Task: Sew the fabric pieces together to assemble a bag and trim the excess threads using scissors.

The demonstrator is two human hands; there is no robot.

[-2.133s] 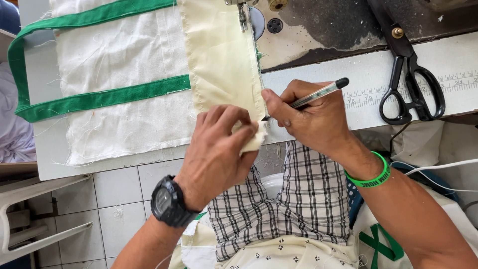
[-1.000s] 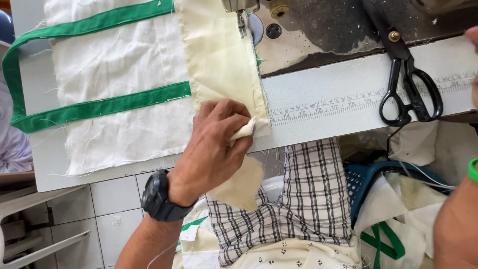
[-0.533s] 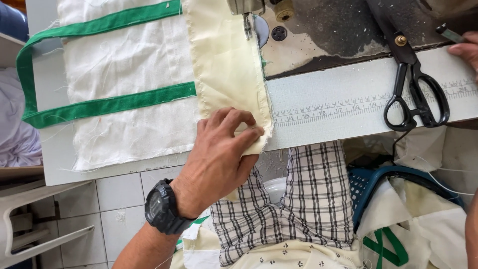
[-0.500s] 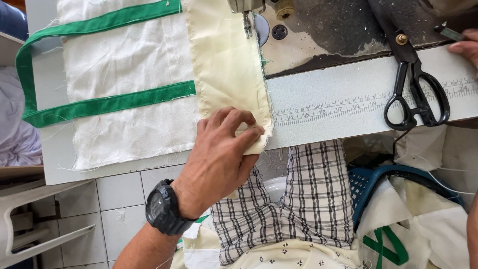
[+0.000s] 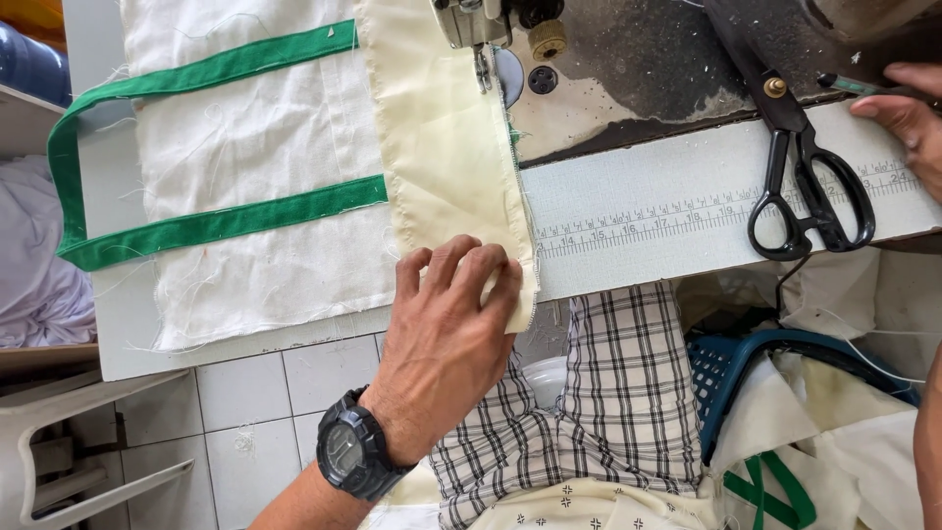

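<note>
Pale floor tiles point(image 5: 245, 412) show at the lower left, below the edge of a white tabletop point(image 5: 638, 182) that spans the upper half of the frame. On its left part lies a white cloth panel point(image 5: 245, 147) with green straps point(image 5: 216, 224) looping out toward the left edge. A cream fabric strip point(image 5: 446, 147) lies over the panel's right side, running from top centre down to the near edge of the tabletop. At top centre and top right sits the grey bed of a sewing machine point(image 5: 638, 69). Its presser foot point(image 5: 481, 64) stands at the strip's right edge. Black scissors point(image 5: 800, 167) lie at the right, their handles over a printed ruler point(image 5: 687, 211).

Judging from this layout, the strip is being lined up along its right edge under the foot. Stitching on would call for that edge to be kept straight and flat on the panel.

The left hand point(image 5: 446, 344), with a black watch point(image 5: 353, 453) on its wrist, lies spread and flat, fingers together. It presses the near end of the strip onto the tabletop without gripping it. The right hand point(image 5: 908, 113) is well apart from it at the upper right edge. Its fingertips touch a dark pen point(image 5: 859, 86) beside the scissors, but it is mostly out of frame, so I cannot tell whether it grips the pen.
</note>
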